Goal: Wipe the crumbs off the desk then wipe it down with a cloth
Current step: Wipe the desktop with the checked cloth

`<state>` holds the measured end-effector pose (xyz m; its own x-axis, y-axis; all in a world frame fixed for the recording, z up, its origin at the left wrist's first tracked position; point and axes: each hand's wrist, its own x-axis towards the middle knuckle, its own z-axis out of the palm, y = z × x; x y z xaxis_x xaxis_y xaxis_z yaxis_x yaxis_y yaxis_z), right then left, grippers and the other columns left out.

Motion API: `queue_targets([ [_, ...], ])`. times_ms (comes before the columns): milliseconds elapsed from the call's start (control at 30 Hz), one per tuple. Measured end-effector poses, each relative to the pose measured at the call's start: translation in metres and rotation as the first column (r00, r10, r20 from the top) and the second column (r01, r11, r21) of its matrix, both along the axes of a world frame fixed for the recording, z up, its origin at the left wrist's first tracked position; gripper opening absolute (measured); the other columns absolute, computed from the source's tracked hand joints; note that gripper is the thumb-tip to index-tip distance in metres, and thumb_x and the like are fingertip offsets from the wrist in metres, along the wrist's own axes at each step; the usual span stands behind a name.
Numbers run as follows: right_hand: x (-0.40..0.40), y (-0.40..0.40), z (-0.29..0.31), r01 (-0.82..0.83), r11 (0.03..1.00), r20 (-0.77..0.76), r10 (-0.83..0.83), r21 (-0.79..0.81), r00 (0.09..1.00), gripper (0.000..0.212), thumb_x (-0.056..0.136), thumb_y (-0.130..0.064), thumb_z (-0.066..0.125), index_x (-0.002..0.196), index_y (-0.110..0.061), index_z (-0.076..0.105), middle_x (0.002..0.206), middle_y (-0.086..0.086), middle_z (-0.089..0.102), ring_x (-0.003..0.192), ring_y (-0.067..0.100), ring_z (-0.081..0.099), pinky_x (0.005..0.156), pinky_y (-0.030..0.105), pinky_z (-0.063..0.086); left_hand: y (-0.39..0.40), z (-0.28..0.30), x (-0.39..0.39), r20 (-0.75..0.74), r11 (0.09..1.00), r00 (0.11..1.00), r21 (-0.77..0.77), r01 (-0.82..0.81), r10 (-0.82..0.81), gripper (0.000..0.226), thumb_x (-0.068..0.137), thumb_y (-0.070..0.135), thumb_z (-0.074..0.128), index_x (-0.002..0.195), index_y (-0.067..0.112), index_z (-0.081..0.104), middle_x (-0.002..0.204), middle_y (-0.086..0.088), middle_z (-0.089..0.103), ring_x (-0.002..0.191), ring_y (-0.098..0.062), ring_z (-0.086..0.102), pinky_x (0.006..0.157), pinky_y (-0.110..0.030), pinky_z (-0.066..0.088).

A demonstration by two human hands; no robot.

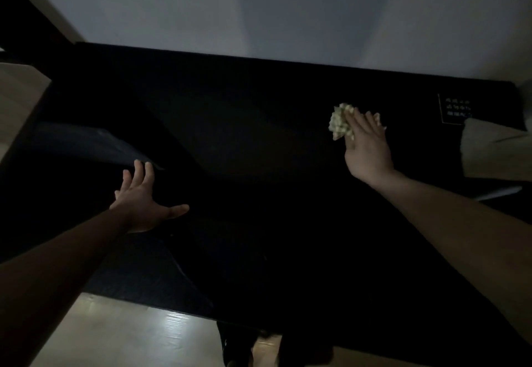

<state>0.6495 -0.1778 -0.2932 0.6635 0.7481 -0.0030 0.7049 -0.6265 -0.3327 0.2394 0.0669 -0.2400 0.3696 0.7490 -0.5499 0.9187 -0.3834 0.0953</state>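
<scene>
The black desk (259, 142) fills the middle of the view in dim light. My right hand (367, 147) lies flat at the desk's right side, its straight fingers pressing a crumpled pale yellow-white cloth (339, 121) onto the surface. The cloth sticks out to the left of the fingers and a little beyond their tips. My left hand (144, 196) rests palm down on the left part of the desk, fingers spread and thumb out to the right. It holds nothing. I can make out no crumbs on the dark surface.
A white printed label (454, 109) marks the desk's far right corner. A beige object (495, 150) stands at the right edge. A white wall runs behind the desk. Light wooden floor (129, 335) shows below the front edge, and a pale wooden surface (17, 98) lies at the left.
</scene>
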Motion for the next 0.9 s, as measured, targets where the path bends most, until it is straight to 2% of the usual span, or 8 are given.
queue_targets([
  [200, -0.138, -0.078, 0.001, -0.23, 0.973, -0.118, 0.231, 0.021, 0.966, 0.068, 0.09, -0.012, 0.041, 0.157, -0.02, 0.033, 0.164, 0.003, 0.033, 0.152, 0.032, 0.026, 0.125, 0.052, 0.015, -0.003, 0.007, 0.003, -0.001, 1.0, 1.0, -0.016, -0.01, 0.01, 0.144, 0.058, 0.08, 0.073, 0.159, 0.022, -0.011, 0.166, 0.002, -0.023, 0.154, -0.027, -0.017, 0.123, -0.06, 0.01],
  [333, -0.258, -0.152, 0.01, -0.417, 0.902, -0.225, 0.433, 0.114, 0.873, 0.069, 0.094, -0.012, 0.048, 0.159, -0.024, 0.028, 0.169, -0.01, 0.016, 0.157, 0.016, 0.008, 0.126, 0.039, 0.005, -0.005, 0.011, 0.004, -0.013, 1.0, 1.0, -0.017, -0.007, 0.007, 0.143, 0.058, 0.081, 0.073, 0.159, 0.023, -0.011, 0.166, 0.001, -0.023, 0.154, -0.028, -0.017, 0.123, -0.06, 0.011],
  [433, -0.281, -0.177, 0.008, -0.565, 0.822, -0.202, 0.568, 0.076, 0.798, 0.073, 0.094, -0.021, 0.054, 0.16, -0.026, 0.023, 0.17, -0.011, 0.013, 0.157, 0.012, 0.009, 0.122, 0.037, 0.01, -0.006, 0.013, 0.006, -0.018, 1.0, 1.0, -0.023, -0.007, 0.007, 0.143, 0.06, 0.079, 0.073, 0.159, 0.021, -0.011, 0.166, 0.001, -0.023, 0.154, -0.028, -0.017, 0.123, -0.06, 0.011],
  [567, -0.233, -0.155, 0.009, -0.411, 0.903, -0.285, 0.43, 0.125, 0.857, 0.069, 0.098, -0.001, 0.042, 0.16, -0.027, 0.025, 0.167, -0.02, 0.005, 0.156, 0.005, 0.002, 0.126, 0.029, 0.005, -0.005, 0.01, 0.004, -0.017, 1.0, 1.0, -0.021, -0.001, 0.001, 0.143, 0.059, 0.08, 0.073, 0.159, 0.02, -0.011, 0.166, 0.001, -0.023, 0.154, -0.028, -0.017, 0.123, -0.06, 0.012],
  [633, -0.181, -0.129, 0.007, -0.255, 0.953, -0.224, 0.287, 0.161, 0.932, 0.059, 0.099, -0.002, 0.042, 0.156, -0.016, 0.038, 0.164, -0.009, 0.024, 0.155, 0.014, 0.02, 0.127, 0.031, 0.012, -0.004, 0.007, 0.003, -0.011, 1.0, 1.0, -0.014, 0.001, -0.002, 0.143, 0.059, 0.08, 0.072, 0.159, 0.02, -0.011, 0.166, 0.001, -0.022, 0.154, -0.029, -0.016, 0.123, -0.061, 0.013],
  [733, -0.079, -0.086, -0.002, -0.143, 0.986, -0.095, 0.151, 0.089, 0.984, 0.05, 0.096, -0.002, 0.039, 0.144, 0.001, 0.051, 0.155, 0.015, 0.045, 0.147, 0.031, 0.039, 0.124, 0.048, 0.023, -0.001, 0.004, 0.002, -0.007, 1.0, 1.0, -0.003, 0.006, -0.006, 0.144, 0.058, 0.081, 0.072, 0.159, 0.02, -0.011, 0.167, 0.001, -0.022, 0.154, -0.029, -0.016, 0.122, -0.062, 0.013],
  [800, -0.017, -0.06, -0.004, -0.085, 0.996, -0.015, 0.084, -0.029, 0.996, 0.048, 0.095, 0.001, 0.043, 0.142, 0.005, 0.051, 0.156, 0.02, 0.043, 0.147, 0.039, 0.036, 0.123, 0.054, 0.025, 0.001, 0.001, 0.001, -0.006, 1.0, 1.0, 0.002, 0.009, -0.009, 0.144, 0.058, 0.081, 0.072, 0.159, 0.02, -0.011, 0.167, 0.001, -0.022, 0.154, -0.029, -0.016, 0.122, -0.063, 0.013],
  [900, 0.052, -0.025, 0.004, 0.01, 0.997, 0.061, -0.005, -0.077, 0.998, 0.055, 0.099, -0.004, 0.045, 0.153, 0.0, 0.036, 0.164, 0.016, 0.028, 0.152, 0.039, 0.024, 0.127, 0.047, 0.015, 0.003, -0.003, -0.001, -0.011, 1.0, 1.0, 0.005, 0.016, -0.016, 0.144, 0.059, 0.081, 0.072, 0.159, 0.02, -0.012, 0.166, 0.001, -0.023, 0.154, -0.029, -0.017, 0.122, -0.062, 0.013],
])
